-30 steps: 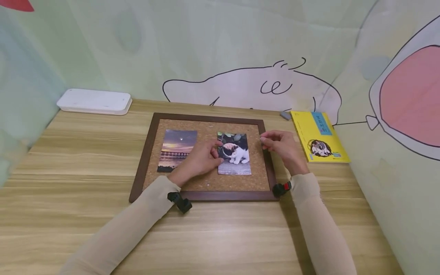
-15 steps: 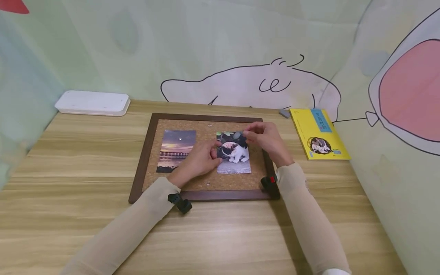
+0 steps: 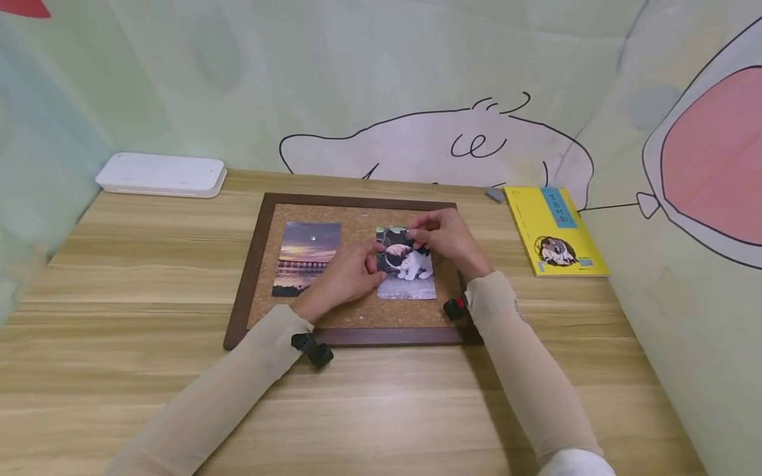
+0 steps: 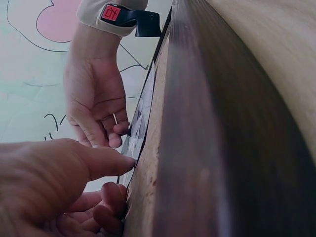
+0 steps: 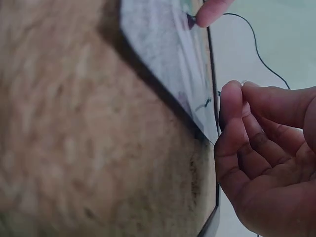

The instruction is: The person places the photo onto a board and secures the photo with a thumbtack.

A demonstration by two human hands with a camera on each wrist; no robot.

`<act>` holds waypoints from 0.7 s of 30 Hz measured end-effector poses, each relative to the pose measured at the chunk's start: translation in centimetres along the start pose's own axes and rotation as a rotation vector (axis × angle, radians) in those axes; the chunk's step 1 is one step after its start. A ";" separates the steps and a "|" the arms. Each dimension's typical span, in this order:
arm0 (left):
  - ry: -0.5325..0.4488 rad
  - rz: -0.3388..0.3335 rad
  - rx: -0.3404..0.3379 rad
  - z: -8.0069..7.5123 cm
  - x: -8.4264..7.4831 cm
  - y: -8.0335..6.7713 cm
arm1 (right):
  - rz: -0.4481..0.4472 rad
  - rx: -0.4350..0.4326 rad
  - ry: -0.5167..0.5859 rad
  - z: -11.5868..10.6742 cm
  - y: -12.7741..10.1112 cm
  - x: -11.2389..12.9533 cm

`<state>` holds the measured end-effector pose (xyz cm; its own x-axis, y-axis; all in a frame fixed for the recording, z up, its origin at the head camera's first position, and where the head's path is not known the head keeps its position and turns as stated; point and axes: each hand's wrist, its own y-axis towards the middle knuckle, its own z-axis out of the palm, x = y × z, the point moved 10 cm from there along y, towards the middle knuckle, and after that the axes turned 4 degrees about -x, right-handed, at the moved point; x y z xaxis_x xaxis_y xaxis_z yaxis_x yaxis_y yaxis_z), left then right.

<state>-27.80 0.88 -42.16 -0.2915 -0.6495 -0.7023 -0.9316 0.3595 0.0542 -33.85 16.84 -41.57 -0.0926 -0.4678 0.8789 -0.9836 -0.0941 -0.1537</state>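
A photo of a cat point(image 3: 407, 271) lies on a framed corkboard point(image 3: 351, 311). At its left edge rests my left hand point(image 3: 348, 271), thumb and index finger spread and pressing on the print. My right hand point(image 3: 446, 238) is over the photo's top right part, thumb and index fingertip pinched together. Between them shows a small whitish thing point(image 5: 243, 83), likely a pushpin, mostly hidden by the fingers. In the right wrist view, the photo's near edge stands slightly off the cork. To the left, a sunset photo point(image 3: 303, 254) has a clear pushpin point(image 3: 313, 238) near its top.
Small clear pins point(image 3: 365, 214) sit in the cork above and below the photos. A white case point(image 3: 161, 174) stands at the back left of the wooden table point(image 3: 381, 410). A yellow book point(image 3: 553, 231) and a small grey block point(image 3: 494, 194) are at right.
My right hand has moved left from the board's right frame edge to the top of the cat photo, still pinching. My left hand has stayed at the photo's left edge.
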 end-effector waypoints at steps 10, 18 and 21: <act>0.004 0.011 0.006 0.0 0.1 0.0 | -0.019 0.027 -0.112 0.8 0.6 -0.3; -0.005 0.016 0.012 0.1 0.1 0.1 | -0.019 0.058 -0.206 1.2 0.8 -0.3; 0.004 0.025 0.008 0.0 -0.1 0.1 | -0.014 0.061 -0.231 1.2 0.9 -0.3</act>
<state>-27.88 0.97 -42.13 -0.3153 -0.6427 -0.6982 -0.9223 0.3808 0.0660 -34.51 15.81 -42.55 -0.0343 -0.6541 0.7556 -0.9727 -0.1518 -0.1755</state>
